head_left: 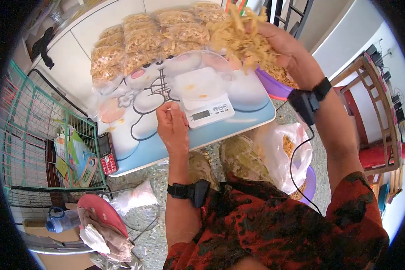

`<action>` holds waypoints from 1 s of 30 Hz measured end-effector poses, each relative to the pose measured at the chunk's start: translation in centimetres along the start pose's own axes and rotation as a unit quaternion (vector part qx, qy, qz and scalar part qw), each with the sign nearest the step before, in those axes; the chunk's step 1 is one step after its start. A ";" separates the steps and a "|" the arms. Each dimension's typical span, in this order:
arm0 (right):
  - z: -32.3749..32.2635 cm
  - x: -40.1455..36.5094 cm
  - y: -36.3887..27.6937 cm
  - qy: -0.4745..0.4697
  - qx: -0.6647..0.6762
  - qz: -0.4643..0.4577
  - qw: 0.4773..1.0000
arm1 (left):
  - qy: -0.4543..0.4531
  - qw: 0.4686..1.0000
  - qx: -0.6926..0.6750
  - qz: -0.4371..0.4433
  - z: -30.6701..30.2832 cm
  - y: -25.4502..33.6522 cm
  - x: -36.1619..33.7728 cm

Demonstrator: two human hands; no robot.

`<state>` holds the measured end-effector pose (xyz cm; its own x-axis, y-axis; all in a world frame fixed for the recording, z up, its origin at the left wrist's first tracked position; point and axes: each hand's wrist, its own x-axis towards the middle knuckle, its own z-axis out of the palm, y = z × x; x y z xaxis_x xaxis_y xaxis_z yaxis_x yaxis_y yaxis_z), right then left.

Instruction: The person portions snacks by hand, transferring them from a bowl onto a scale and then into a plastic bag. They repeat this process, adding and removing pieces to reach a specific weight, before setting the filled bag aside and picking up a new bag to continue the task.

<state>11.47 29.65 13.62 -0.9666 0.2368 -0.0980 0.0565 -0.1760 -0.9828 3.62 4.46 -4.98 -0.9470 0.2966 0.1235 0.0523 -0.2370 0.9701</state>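
My right hand [285,47] grips a loose handful of yellow dried strips [247,40], raised above a purple basin [276,87] with more of the same strips. Beside the white kitchen scale [210,112], my left hand [173,128] rests at the table's front edge. Its fingers are curled in, and I see nothing in them. A clear plastic container or bag [200,83] sits on the scale, with a few yellow bits in it. Several filled clear bags of strips [144,38] are stacked along the back of the table [252,112].
A red keypad phone [106,155] lies at the table's left corner, beside a green wire cage [36,135]. Below right, a white plastic bag [283,157] stands by another purple basin [310,182]. A red stool [103,211] with cloths and a blue bottle [63,220] are lower left.
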 end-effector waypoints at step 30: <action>5.8 6.1 4.3 -0.155 -0.670 -0.159 0.708 | 0.007 0.999 0.033 0.016 0.4 0.1 -0.1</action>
<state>4.39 24.78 9.71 -0.9802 -0.1980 -0.0030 -0.1918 0.9529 -0.2349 3.87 4.80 -4.81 -0.9490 0.2767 0.1513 0.1023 -0.1836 0.9777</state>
